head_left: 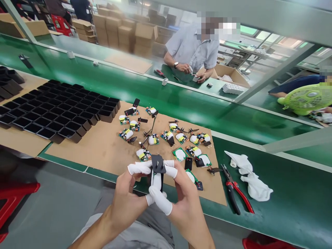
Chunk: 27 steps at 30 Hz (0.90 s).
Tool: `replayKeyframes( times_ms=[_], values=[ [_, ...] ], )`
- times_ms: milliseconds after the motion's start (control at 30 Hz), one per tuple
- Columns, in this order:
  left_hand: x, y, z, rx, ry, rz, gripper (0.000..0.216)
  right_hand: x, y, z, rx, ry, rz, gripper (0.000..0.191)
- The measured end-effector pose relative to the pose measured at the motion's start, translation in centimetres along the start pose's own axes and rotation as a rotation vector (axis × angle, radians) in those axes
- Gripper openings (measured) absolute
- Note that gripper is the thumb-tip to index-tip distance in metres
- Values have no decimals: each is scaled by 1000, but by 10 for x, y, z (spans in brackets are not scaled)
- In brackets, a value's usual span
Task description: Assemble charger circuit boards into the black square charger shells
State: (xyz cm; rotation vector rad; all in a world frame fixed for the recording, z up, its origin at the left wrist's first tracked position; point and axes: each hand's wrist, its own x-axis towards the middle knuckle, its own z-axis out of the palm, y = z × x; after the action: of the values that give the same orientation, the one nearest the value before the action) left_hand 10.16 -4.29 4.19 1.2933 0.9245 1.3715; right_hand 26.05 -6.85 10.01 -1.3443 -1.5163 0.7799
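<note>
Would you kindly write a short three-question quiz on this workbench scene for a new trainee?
1. What do the left hand and right hand hold between them?
A) a red plastic stool
B) a black part with a two-pinned plate
C) a lime-green plastic fan

2. True or false: in the picture, the open-topped black plastic boxes stand right of the pliers with red and black handles.

3. Fill in the colour: the thin finger covers on both hands are ____.

Key: 1. B; 2. False, they stand to the left; 3. white.
</note>
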Motion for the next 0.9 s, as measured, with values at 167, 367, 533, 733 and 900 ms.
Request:
replayKeyframes(
  times_ms=[167, 367, 533, 733, 900],
  values=[
    [5, -11, -5, -19, 105, -44, 57, -9, 24, 28, 55, 175, -111, 56],
    [6, -21, -22, 9, 178, -27, 48, -29, 36, 72, -124, 297, -379, 77],
    [0, -30, -39, 91, 229, 43, 35, -31, 34, 93, -288, 303, -379, 72],
    [0, -27, -56, 256, 324, 211, 40, -22, 23, 120, -15, 401, -243, 45],
    [-7, -11, -76, 193, 298, 272, 53, -12, 17, 129, 495, 594, 133, 17]
  ],
)
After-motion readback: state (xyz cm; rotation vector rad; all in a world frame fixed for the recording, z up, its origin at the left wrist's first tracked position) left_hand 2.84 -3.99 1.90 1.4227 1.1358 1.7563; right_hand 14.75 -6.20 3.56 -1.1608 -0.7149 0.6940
